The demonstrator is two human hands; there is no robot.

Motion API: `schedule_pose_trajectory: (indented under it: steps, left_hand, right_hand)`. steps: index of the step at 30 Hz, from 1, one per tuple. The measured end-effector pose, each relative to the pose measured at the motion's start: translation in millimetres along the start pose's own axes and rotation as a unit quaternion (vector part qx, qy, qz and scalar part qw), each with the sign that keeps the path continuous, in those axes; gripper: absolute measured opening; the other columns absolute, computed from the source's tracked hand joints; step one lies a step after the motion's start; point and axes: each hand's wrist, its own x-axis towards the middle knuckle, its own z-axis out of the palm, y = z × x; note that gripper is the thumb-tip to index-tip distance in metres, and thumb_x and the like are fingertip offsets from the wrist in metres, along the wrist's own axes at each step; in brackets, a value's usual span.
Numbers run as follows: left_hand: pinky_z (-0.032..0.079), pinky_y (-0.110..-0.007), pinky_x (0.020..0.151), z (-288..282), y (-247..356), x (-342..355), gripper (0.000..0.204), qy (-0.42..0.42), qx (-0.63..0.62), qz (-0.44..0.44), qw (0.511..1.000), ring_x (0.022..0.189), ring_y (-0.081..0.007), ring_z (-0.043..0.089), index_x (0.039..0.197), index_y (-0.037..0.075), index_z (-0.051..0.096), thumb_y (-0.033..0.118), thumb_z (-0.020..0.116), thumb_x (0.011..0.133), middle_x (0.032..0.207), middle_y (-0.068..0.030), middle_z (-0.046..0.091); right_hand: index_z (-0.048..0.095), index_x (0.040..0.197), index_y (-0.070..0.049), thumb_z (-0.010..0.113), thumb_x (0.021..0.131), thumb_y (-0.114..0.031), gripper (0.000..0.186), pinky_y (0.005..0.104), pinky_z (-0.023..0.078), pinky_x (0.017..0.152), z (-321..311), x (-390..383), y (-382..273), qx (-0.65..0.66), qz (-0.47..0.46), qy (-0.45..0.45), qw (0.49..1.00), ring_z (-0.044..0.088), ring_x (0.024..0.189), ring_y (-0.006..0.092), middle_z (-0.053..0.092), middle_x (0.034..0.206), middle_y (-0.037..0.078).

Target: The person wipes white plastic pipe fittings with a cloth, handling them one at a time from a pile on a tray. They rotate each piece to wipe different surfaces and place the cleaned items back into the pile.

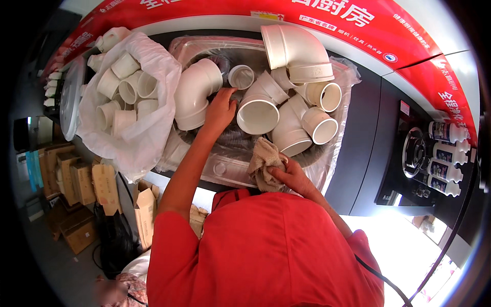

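Note:
My left hand (222,105) reaches into the clear-plastic-covered steel sink (221,168), between a large white elbow pipe fitting (192,92) and a Y-shaped fitting (263,94), fingertips just below a small cylindrical fitting (241,77); its fingers are loosely bent and apart. Whether they touch a fitting I cannot tell. My right hand (289,171) grips a crumpled beige cloth (266,161) at the sink's front. More fittings sit at the right, including a big elbow (294,48) on top and a branched one (289,133).
A translucent bag (89,138) of white fittings lies left. A dark cooktop (396,179) with several white bottles (445,156) is right. Cardboard boxes (76,179) stand below left. A person (130,289) is at the lower left edge. A red printed banner (204,10) runs behind.

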Motion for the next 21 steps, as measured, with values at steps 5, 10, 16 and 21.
schedule_pose_trajectory:
  steps: [5, 10, 16, 21]
  left_hand:
    - [0.046, -0.039, 0.084, 11, -4, 19, 0.038, -0.052, 0.034, -0.007, 0.998, 0.097, -0.0360, 0.056, 0.116, 0.004, 0.053, 0.000, 0.055, 0.079, 0.111, -0.0175, 0.054]
    - [0.047, -0.042, 0.083, 26, -27, 38, 0.033, -0.032, 0.097, 0.049, 0.994, 0.098, -0.0380, 0.056, 0.112, 0.003, 0.055, 0.002, 0.051, 0.080, 0.114, -0.0178, 0.053]
    - [0.048, -0.046, 0.080, 43, -52, 54, 0.026, -0.115, 0.144, -0.004, 0.983, 0.095, -0.0397, 0.057, 0.102, 0.001, 0.059, 0.002, 0.046, 0.080, 0.110, -0.0218, 0.055]
    - [0.048, -0.048, 0.077, 39, -34, 58, 0.016, -0.074, 0.147, -0.001, 0.986, 0.090, -0.0403, 0.058, 0.094, 0.000, 0.059, 0.006, 0.048, 0.084, 0.099, -0.0217, 0.058]
  right_hand:
    - [0.043, 0.130, 0.001, 0.060, 0.087, -0.015, 0.049, 0.0278, 0.041, 0.093, 0, 0, 0, 0.013, 0.001, 0.007, 1.000, 0.052, 0.106, 0.0134, 0.058, 0.114, 0.008]
    - [0.044, 0.130, 0.001, 0.059, 0.086, -0.014, 0.048, 0.0279, 0.041, 0.093, 1, 0, -7, 0.030, 0.010, 0.010, 0.999, 0.052, 0.106, 0.0136, 0.058, 0.114, 0.008]
    - [0.045, 0.130, 0.000, 0.060, 0.086, -0.014, 0.048, 0.0274, 0.041, 0.092, -1, 2, -1, 0.022, 0.012, 0.015, 1.000, 0.052, 0.105, 0.0129, 0.059, 0.113, 0.008]
    - [0.045, 0.129, 0.000, 0.060, 0.086, -0.015, 0.048, 0.0271, 0.041, 0.092, 0, 1, -5, 0.034, 0.018, 0.021, 0.999, 0.052, 0.104, 0.0126, 0.059, 0.113, 0.007]
